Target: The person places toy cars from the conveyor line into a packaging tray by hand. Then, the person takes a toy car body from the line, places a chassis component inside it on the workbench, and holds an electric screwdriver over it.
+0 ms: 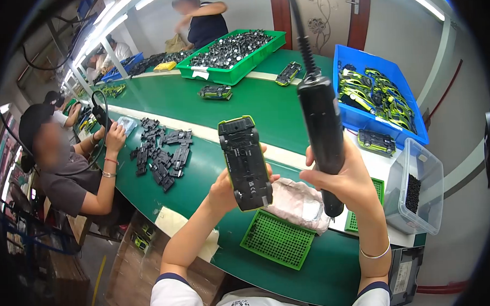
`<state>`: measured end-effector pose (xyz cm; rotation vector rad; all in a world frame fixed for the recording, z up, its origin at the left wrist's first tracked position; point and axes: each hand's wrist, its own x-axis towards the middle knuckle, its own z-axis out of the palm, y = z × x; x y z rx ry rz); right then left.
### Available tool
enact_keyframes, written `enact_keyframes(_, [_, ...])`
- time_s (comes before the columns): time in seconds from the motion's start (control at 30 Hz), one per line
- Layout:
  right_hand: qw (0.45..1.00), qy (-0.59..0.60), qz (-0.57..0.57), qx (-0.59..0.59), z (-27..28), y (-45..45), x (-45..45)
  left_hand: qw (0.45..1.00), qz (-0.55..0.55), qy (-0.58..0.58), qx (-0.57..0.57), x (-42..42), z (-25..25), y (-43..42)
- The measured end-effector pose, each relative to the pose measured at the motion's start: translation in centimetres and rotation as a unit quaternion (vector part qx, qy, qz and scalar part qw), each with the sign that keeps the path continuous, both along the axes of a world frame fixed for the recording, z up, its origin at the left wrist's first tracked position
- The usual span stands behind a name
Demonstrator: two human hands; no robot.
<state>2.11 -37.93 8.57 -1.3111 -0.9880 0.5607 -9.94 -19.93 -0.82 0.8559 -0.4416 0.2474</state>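
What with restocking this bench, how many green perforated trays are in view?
2: one green perforated tray lies before the pinkish cloth; another shows partly behind the right forearm. More may be hidden.

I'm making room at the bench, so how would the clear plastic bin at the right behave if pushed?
The clear plastic bin is probably fairly stiff, since its walls hold their box shape. The small black pieces seem loosely heaped inside, so they would likely shift or rattle with a sudden shove.
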Motion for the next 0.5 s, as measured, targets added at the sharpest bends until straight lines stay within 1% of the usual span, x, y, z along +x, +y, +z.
enact_keyframes(0.07, [0.999,0.017,0.013,-0.036,-0.4,0.4,-0.5,1.000,-0.008,0.020,0.005,-0.3,0.0,-0.1])
enact_keyframes(0.17, [0.996,-0.045,0.005,-0.072,-0.9,0.9,-0.9,0.999,0.002,0.037,0.004,-0.6,0.0,-0.1])
enact_keyframes(0.2, [0.996,-0.045,0.008,-0.078,-1.0,1.0,-1.1,0.999,0.001,0.041,0.000,-0.6,-0.1,-0.1])
enact_keyframes(0.37, [0.997,-0.004,0.036,-0.061,-1.2,1.4,-1.8,0.999,-0.001,0.048,-0.018,-0.9,0.1,-0.4])
enact_keyframes(0.4, [0.997,-0.004,0.039,-0.062,-1.1,1.3,-1.8,0.998,0.019,0.065,-0.005,-1.0,-0.3,-0.1])
enact_keyframes(0.47, [0.994,-0.090,-0.009,-0.069,-0.7,0.8,-1.4,0.996,0.041,0.081,0.009,-1.8,-0.1,0.6])
enact_keyframes(0.5, [0.997,-0.038,-0.022,-0.058,-0.1,0.5,-1.4,0.976,0.144,0.133,0.090,-3.1,0.3,1.2])
